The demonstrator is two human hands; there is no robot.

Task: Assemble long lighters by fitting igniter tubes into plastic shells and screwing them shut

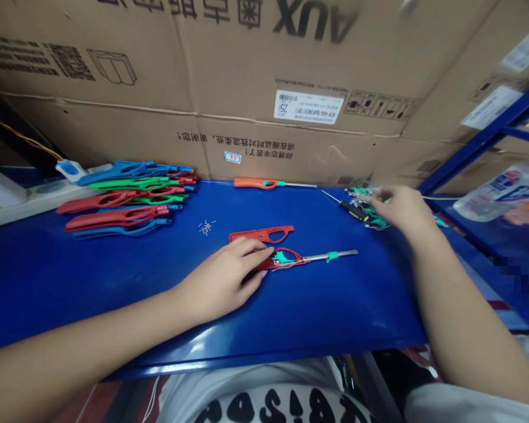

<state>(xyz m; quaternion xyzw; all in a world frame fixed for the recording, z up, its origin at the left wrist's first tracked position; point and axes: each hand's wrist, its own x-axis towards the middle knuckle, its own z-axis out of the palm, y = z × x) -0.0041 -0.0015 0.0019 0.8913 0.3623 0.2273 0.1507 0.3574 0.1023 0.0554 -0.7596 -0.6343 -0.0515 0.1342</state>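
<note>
My left hand (224,276) is closed around the handle end of an opened red gas lighter (296,262), which lies on the blue table (317,311). A green trigger, thin wires and a metal tube with a green piece on it show in the lighter. Just behind lies a separate red handle shell (251,235). My right hand (403,214) is over a pile of small green parts with wires (359,194) at the right. Its thumb and fingers are drawn together at the pile; whatever they pinch is hidden. Beside it rests a black and yellow screwdriver (353,211).
Stacked blue, green and red lighter shells (114,217) lie at the left, by a white power strip (48,197). Small screws (207,227) are scattered mid-table. An orange lighter (252,183) lies along a cardboard box (229,76). At right are a blue frame (480,135) and a plastic bag (498,191).
</note>
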